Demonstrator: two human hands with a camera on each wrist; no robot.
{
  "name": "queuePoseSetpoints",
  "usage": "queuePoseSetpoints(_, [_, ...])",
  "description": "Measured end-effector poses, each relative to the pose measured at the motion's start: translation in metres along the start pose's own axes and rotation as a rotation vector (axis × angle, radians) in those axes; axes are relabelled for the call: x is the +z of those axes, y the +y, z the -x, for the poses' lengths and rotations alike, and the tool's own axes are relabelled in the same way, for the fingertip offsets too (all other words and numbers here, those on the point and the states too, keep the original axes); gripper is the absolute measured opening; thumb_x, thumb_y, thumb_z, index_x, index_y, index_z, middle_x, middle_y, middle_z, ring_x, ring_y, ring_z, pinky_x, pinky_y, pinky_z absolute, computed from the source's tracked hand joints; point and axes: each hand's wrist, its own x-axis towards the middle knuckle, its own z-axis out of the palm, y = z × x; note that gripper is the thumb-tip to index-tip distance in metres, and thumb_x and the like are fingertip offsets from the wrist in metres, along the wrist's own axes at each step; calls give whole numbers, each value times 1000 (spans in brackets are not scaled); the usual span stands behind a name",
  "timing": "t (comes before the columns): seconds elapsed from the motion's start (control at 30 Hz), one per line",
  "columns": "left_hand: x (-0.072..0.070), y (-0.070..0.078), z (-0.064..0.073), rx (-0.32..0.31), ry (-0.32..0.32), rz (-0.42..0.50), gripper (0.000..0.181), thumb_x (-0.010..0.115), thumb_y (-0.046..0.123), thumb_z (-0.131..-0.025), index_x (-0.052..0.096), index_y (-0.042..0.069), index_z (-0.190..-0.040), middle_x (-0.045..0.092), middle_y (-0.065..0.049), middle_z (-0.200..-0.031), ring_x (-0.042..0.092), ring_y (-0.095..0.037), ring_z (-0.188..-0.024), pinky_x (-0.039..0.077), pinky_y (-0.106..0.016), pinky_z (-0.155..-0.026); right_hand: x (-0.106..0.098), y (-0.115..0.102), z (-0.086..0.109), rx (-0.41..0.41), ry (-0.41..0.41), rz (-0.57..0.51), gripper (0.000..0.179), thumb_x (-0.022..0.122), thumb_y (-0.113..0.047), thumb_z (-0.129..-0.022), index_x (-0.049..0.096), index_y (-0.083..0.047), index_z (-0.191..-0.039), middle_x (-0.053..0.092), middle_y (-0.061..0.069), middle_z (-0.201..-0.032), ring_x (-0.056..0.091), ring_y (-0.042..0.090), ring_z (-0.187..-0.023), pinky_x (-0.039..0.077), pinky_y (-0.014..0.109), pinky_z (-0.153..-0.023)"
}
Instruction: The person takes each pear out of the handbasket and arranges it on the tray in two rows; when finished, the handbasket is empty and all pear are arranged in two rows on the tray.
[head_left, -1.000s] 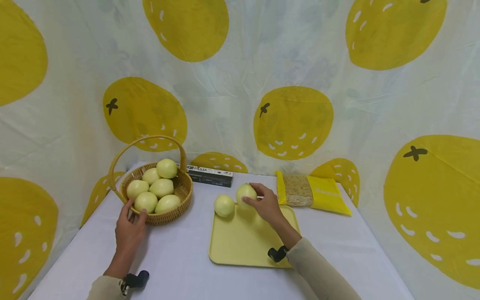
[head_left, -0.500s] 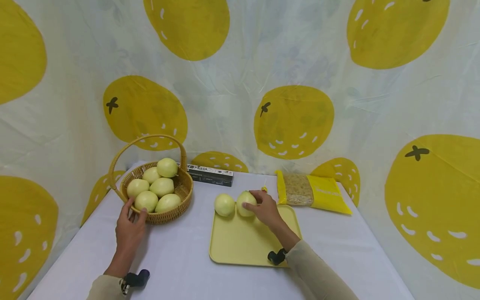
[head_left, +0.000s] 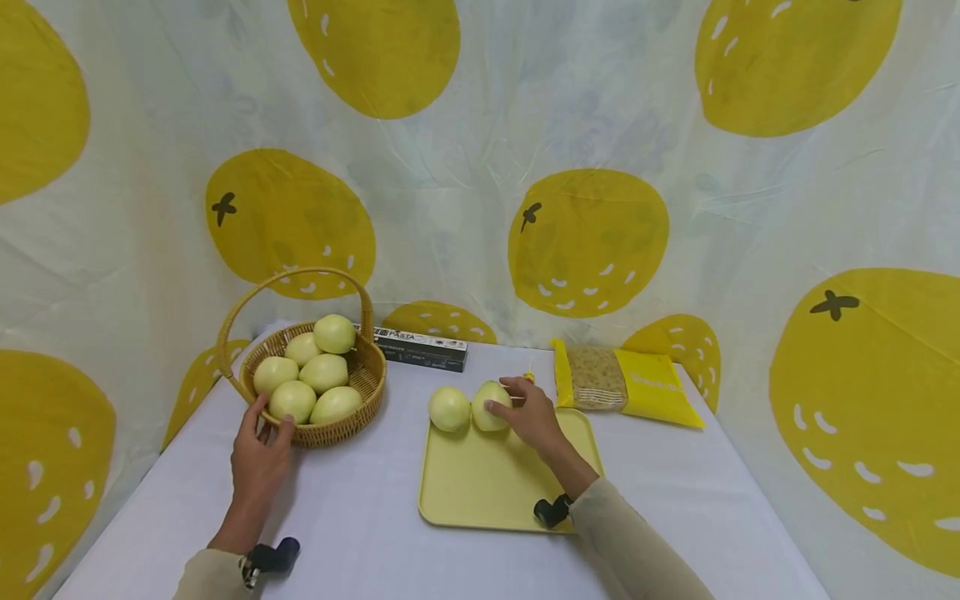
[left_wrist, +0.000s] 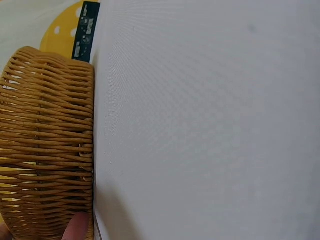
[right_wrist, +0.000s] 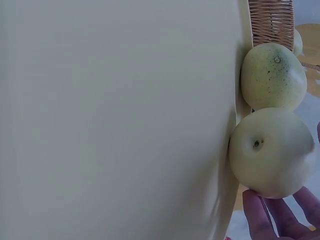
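Note:
My left hand [head_left: 260, 458] touches the near-left side of a woven basket [head_left: 341, 435]. In the left wrist view, the thumb [left_wrist: 77, 227] lies against the wicker wall [left_wrist: 45, 125]. Several pale yellow-green melons [head_left: 323, 374] fill much of the basket under its arched handle. My right hand [head_left: 534, 414] holds another melon [head_left: 491, 407] from its right side, at the far edge of a yellow tray [head_left: 487, 492]. Left of it, touching or nearly so, sits a second melon [head_left: 449, 409] at the tray's far-left corner. The right wrist view shows the held melon [right_wrist: 270, 155], with fingertips along its side.
Behind the basket lies a dark pasta box [head_left: 420, 350]. A yellow bag [head_left: 626, 386] with a clear window lies back right, with a small yellow item [head_left: 529, 377] beside it. White cloth [head_left: 360, 517] covers the table, and a fruit-patterned curtain [head_left: 465, 167] hangs behind.
My right hand has lowered the melon to the tray's far edge, beside the other melon, and still holds it. The small yellow item has come into view. My left hand stays at the basket.

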Motion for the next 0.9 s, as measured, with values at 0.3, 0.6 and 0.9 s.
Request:
queuePoseSetpoints(0.3, [1, 0, -1, 18, 12, -10, 69, 49, 36, -111, 20, 22, -172, 11, -11, -180, 26, -47, -161, 31, -61, -129, -8, 0, 7, -36, 17, -38, 61, 93, -22, -84, 68, -16, -140, 72, 10, -136, 71, 33, -121, 64, 46, -95])
queuePoseSetpoints(0.6, [1, -3, -2, -17, -3, -16, 70, 49, 41, -111, 18, 27, -172, 9, -9, -180, 26, -48, -160, 31, -62, -130, -3, 2, 10, -31, 3, -56, 63, 92, -14, -83, 67, -13, -142, 71, 14, -137, 71, 34, -119, 64, 45, -94])
queuePoseSetpoints(0.9, [2, -2, -2, -5, 4, -13, 70, 49, 40, -111, 19, 25, -172, 9, -10, -180, 26, -48, -160, 31, -62, -129, -4, 3, 7, -40, 3, -44, 64, 92, -17, -84, 67, -14, -143, 72, 13, -138, 72, 34, -119, 65, 45, -93])
